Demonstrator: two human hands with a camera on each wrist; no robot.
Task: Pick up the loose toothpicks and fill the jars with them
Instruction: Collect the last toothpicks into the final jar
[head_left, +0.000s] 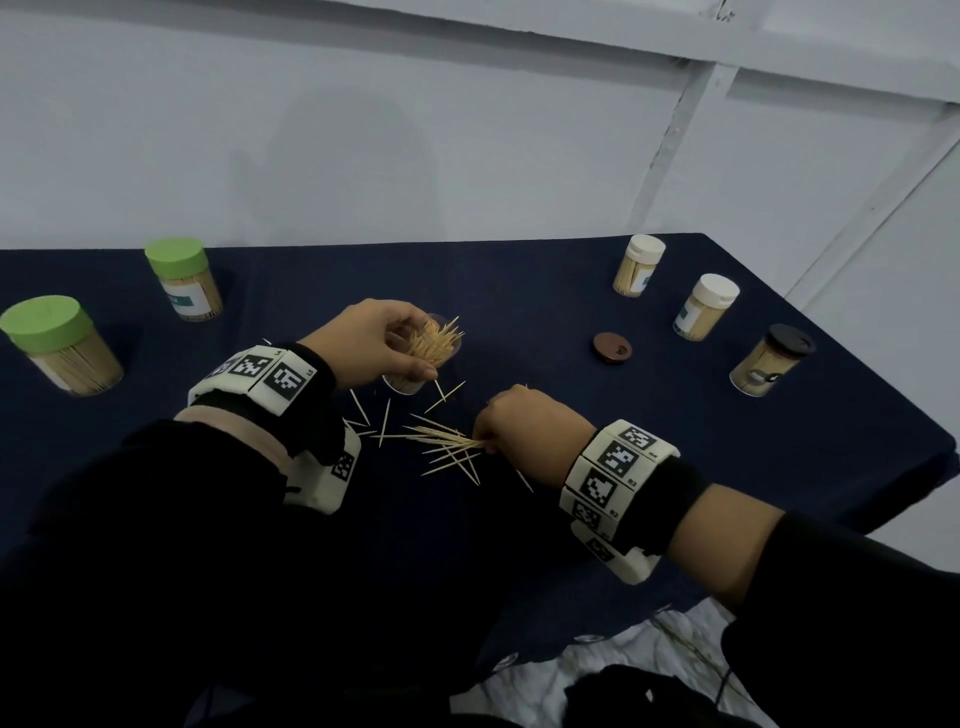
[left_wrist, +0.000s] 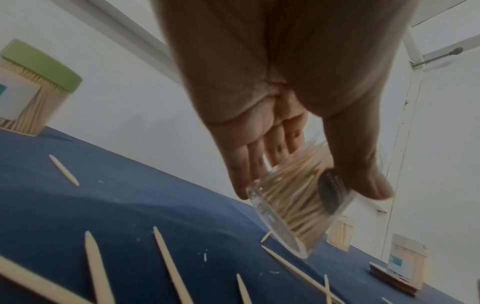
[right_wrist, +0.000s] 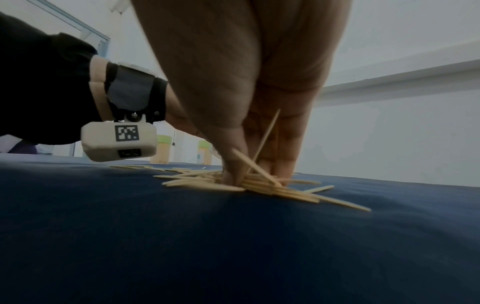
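My left hand (head_left: 387, 343) grips a clear open jar (left_wrist: 291, 207), tilted, with toothpicks bristling out of its mouth (head_left: 439, 340). In the left wrist view the fingers and thumb wrap the jar's sides just above the cloth. My right hand (head_left: 519, 421) is down on the dark blue cloth, and its thumb and fingertips (right_wrist: 233, 172) pinch a bundle of loose toothpicks (right_wrist: 259, 185) from the pile (head_left: 447, 444). One pick sticks up between the fingers. Several single toothpicks (head_left: 384, 421) lie scattered between the two hands.
Two green-lidded full jars (head_left: 184, 278) (head_left: 60, 345) stand at the left. Two white-lidded jars (head_left: 639, 265) (head_left: 706, 306) and a black-lidded jar (head_left: 771, 366) stand at the right. A brown lid (head_left: 613, 348) lies flat near them. The table's right edge (head_left: 883, 374) drops off.
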